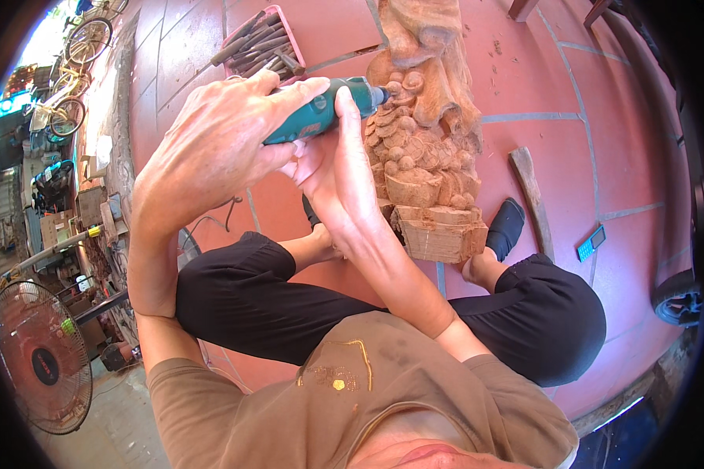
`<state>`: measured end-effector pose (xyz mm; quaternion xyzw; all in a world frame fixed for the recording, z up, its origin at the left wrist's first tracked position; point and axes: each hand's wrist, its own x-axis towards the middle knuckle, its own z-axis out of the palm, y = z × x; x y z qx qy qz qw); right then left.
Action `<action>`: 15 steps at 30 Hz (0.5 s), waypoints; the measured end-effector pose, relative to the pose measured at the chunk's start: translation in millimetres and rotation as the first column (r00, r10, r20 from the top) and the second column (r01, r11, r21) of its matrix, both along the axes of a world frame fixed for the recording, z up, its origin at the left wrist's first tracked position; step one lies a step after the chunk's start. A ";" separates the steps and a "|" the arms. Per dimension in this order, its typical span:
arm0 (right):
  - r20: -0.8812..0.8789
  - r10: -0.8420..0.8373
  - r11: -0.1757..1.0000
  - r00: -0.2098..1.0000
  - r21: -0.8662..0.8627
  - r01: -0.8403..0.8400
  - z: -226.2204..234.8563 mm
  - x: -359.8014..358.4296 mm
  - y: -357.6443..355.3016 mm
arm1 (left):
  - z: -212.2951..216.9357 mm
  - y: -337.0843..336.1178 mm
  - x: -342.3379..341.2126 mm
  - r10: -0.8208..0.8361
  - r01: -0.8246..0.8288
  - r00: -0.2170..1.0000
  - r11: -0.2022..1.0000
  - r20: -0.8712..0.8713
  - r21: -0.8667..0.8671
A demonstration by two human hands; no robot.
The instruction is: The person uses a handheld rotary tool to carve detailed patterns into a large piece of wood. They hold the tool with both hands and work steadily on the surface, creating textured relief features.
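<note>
My left hand (pixel 219 141) is wrapped around a green handheld rotary tool (pixel 301 119) from the left. My right hand (pixel 336 160) grips the same tool from below, its thumb lying along the front end. The tool's blue-grey nose points right, and its tip is at the carved wooden sculpture (pixel 426 168); whether it touches the wood I cannot tell. Coin-like discs, round balls and folds cover the brown carving. Its plain block-shaped base sits on the floor between my feet.
A pink tray (pixel 296 39) of wood-handled carving tools lies beyond my left hand. To the right, a wooden stick (pixel 532 199) and a keypad phone (pixel 592 243) rest on the red tiled floor (pixel 641 180). A fan (pixel 43 356) stands at lower left, a wheel (pixel 677 301) at far right.
</note>
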<state>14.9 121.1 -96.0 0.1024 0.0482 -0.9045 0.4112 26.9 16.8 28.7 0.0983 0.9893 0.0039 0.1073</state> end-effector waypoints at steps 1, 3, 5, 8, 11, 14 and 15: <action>0.010 0.001 1.000 1.000 0.006 -0.001 -0.1 -1.0 0.1 | -0.9 0.0 -0.4 0.003 -0.003 1.000 1.000 0.000 0.004; 0.014 0.011 1.000 1.000 -0.003 -0.011 -3.6 -2.1 -0.5 | -5.7 -1.6 -1.5 -0.014 0.015 0.999 1.000 -0.046 0.011; 0.005 0.010 1.000 1.000 -0.008 -0.010 -8.0 -2.5 -1.8 | -7.1 -1.3 -1.9 -0.023 0.024 0.997 1.000 -0.070 0.009; -0.013 -0.001 1.000 1.000 -0.009 0.001 -10.7 -2.5 -2.4 | -6.9 1.1 -2.3 -0.021 0.020 0.997 1.000 -0.068 -0.010; -0.015 0.004 1.000 1.000 -0.003 -0.004 -10.4 -1.5 -1.7 | -6.1 2.6 -1.9 -0.015 0.014 0.999 0.999 -0.052 -0.034; -0.025 0.014 1.000 1.000 -0.007 -0.015 -10.7 0.9 -2.3 | -4.5 2.8 -1.1 -0.012 0.010 0.999 0.999 -0.031 -0.036; -0.022 0.016 1.000 1.000 -0.009 -0.017 -10.9 2.0 -3.4 | -4.5 2.7 -0.6 -0.005 0.005 1.000 0.999 -0.022 -0.034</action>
